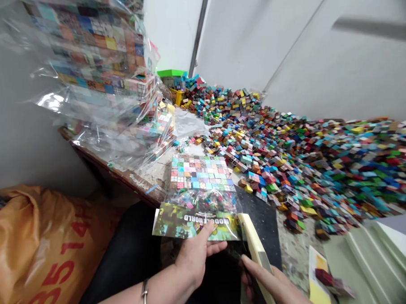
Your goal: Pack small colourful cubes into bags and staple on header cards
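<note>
A clear bag of small coloured cubes (202,174) lies near the front of the table, with a green printed header card (176,220) at its near end. My left hand (195,254) grips the card's near edge, thumb on top and fingers curled beneath. In my right hand (261,275) is a long cream-coloured stapler (253,235), its head over the right end of the card. The fingers wrap round its handles. Whether its jaws touch the card cannot be made out.
A huge pile of coloured blocks (250,140) spreads across the back and right. Plastic-wrapped block stacks (108,71) stand at left on the table (147,185). An orange sack (50,248) is lower left. A pale green ridged container (369,262) sits at right.
</note>
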Demonstrator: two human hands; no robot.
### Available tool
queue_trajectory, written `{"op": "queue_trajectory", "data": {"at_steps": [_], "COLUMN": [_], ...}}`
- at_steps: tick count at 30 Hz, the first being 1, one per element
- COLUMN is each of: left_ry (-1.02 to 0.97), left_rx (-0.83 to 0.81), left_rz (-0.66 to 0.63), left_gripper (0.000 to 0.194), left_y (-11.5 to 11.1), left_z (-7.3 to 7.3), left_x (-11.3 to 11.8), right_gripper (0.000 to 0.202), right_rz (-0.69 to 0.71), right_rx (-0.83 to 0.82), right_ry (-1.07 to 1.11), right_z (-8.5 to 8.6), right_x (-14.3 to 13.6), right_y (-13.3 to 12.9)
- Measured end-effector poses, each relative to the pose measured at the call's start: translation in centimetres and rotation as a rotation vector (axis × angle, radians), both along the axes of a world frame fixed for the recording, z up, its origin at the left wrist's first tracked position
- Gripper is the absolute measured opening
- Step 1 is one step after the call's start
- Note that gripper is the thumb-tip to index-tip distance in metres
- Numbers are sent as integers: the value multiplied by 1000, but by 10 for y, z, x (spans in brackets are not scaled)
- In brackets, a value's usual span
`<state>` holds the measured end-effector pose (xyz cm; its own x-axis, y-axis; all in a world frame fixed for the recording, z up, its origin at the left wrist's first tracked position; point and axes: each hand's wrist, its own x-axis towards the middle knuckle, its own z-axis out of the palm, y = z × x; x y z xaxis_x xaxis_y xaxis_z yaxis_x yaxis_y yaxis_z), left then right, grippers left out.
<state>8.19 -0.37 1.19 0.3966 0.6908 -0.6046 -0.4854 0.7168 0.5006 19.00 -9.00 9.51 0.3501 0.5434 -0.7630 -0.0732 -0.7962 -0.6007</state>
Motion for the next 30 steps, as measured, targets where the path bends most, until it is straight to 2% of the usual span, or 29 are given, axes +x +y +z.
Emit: {"op": "queue_trajectory", "data": {"at_steps": [8, 18, 23, 28, 30], "left_ry": [7, 35, 10, 9, 25], "left_rx": [-13, 14, 38, 65, 64], "left_rz": [8, -6, -33, -18, -13], "left_gripper": [33, 36, 34, 35, 37], "left_y": [3, 5, 5, 4, 4], "left_z": [0, -4, -4, -4, -4], "left_x": [0, -1, -2, -2, -2], "right_gripper": [40, 35, 33, 29, 27], "right_rz": [53, 97, 130, 87, 112], "right_rx": [-67, 60, 99, 95, 103], "right_ry": [55, -3, -67, -139, -157], "right_z": [-20, -42, -37, -26, -24], "right_x": [12, 12, 12, -4, -11], "right_y": [4, -4, -3, -13, -18]}}
